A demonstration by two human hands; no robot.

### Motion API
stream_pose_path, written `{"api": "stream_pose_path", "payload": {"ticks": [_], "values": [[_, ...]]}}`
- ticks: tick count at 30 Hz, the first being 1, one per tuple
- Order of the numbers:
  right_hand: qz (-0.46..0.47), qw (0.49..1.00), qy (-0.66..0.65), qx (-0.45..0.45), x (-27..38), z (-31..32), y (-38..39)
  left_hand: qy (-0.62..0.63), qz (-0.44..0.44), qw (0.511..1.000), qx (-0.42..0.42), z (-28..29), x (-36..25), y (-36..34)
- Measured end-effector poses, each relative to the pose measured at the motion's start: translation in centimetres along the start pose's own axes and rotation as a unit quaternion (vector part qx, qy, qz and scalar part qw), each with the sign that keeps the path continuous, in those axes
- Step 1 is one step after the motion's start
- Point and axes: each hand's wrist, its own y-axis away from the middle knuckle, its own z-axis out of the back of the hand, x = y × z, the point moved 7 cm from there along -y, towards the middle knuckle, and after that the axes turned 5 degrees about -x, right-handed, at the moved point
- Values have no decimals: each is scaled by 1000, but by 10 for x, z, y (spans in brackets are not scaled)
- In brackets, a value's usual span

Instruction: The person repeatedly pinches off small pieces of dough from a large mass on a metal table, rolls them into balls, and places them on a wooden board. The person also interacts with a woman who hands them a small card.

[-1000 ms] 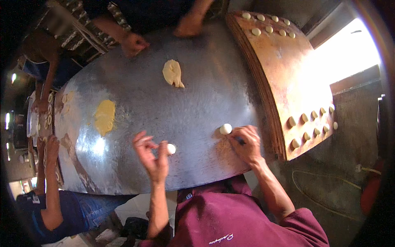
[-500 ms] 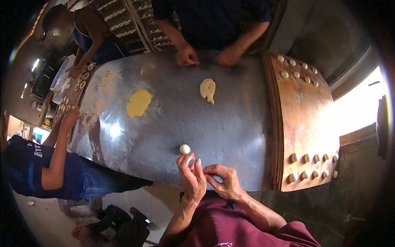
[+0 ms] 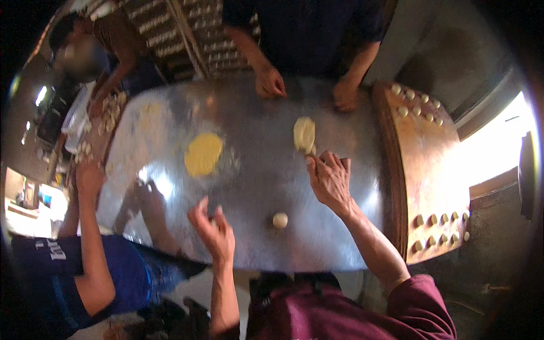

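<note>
On the metal table (image 3: 255,187), my left hand (image 3: 212,224) is raised with fingers loosely spread, holding nothing, left of a small round dough ball (image 3: 280,220). Farther forward and right, my right hand (image 3: 328,175) has curved fingers closed at the narrow lower end of a pale, flattened dough piece (image 3: 304,134); the fingertips partly hide that end. A yellow patch (image 3: 203,154) with powdery edges lies to the left of the pale piece, above my left hand.
A co-worker's hands (image 3: 269,82) are at the far edge. Two other people work at left beside dough pieces (image 3: 110,116), one's arm (image 3: 90,226) reaching in near me. Stacked wooden boards (image 3: 430,170) with rows of dough balls lie on the right.
My hands, close together half a second ago, have separated: the right has moved up to the pale dough piece, the left leftward with fingers opening. The ball now sits between them.
</note>
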Motion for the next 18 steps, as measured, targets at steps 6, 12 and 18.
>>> {"api": "stream_pose_path", "payload": {"ticks": [6, 12, 18], "values": [[87, 943, -314, 62, 78, -16, 113, -11, -138, 977, 164, -82, -29, 32], [-22, 993, 91, 67, -63, 35, 234, -147, -295, 867, 373, -29, -13, 64], [-23, 984, -173, -43, 9, -3, 191, -72, -317, 854, 407, -79, -65, 135]]}}
